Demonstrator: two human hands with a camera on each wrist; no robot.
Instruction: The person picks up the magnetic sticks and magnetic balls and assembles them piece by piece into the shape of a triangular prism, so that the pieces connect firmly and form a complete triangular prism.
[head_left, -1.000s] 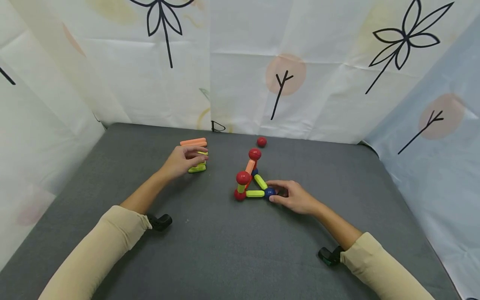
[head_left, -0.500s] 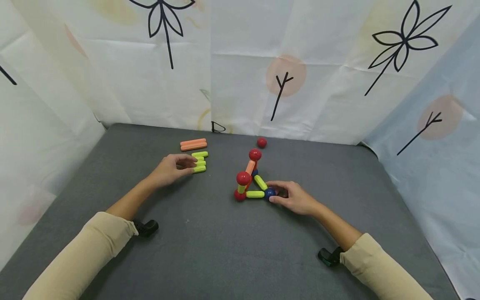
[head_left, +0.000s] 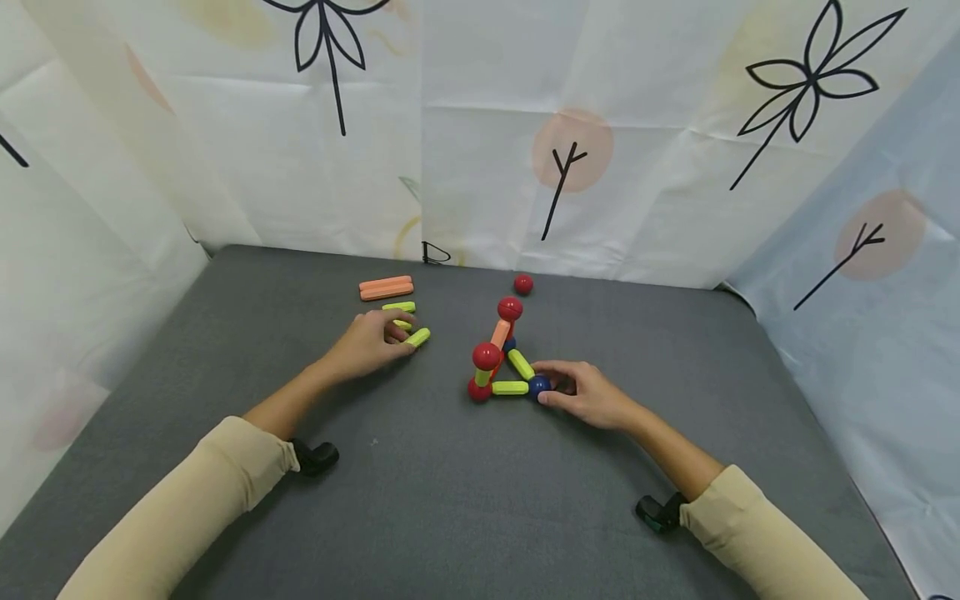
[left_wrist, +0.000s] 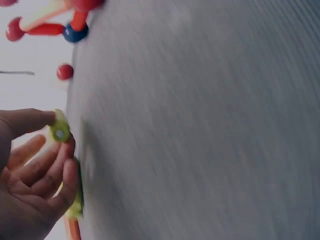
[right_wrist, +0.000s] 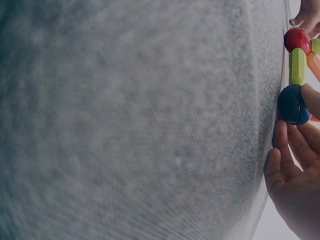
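Note:
My left hand (head_left: 369,342) pinches a yellow-green magnetic stick (head_left: 417,337) between thumb and fingers; the left wrist view shows the round end of this stick (left_wrist: 60,133). More yellow-green sticks (head_left: 399,307) lie under and behind that hand, partly hidden. My right hand (head_left: 588,395) grips a blue ball (head_left: 538,386) at the near right corner of a ball-and-stick frame, thumb and fingers around it. Two yellow-green sticks run from that ball, one to a red ball (head_left: 480,390) on the table. Two upper red balls (head_left: 486,356) stand raised, joined by an orange stick (head_left: 500,333).
Two orange sticks (head_left: 386,288) lie side by side at the back left of the grey table (head_left: 450,500). A loose red ball (head_left: 523,284) sits near the back edge, behind the frame. Patterned white cloth (head_left: 480,183) hangs along the back and sides.
My left hand drew back left off the yellow-green sticks, then came forward right again, now with one stick in its pinch, angled away from the others. The right hand stays on the blue ball.

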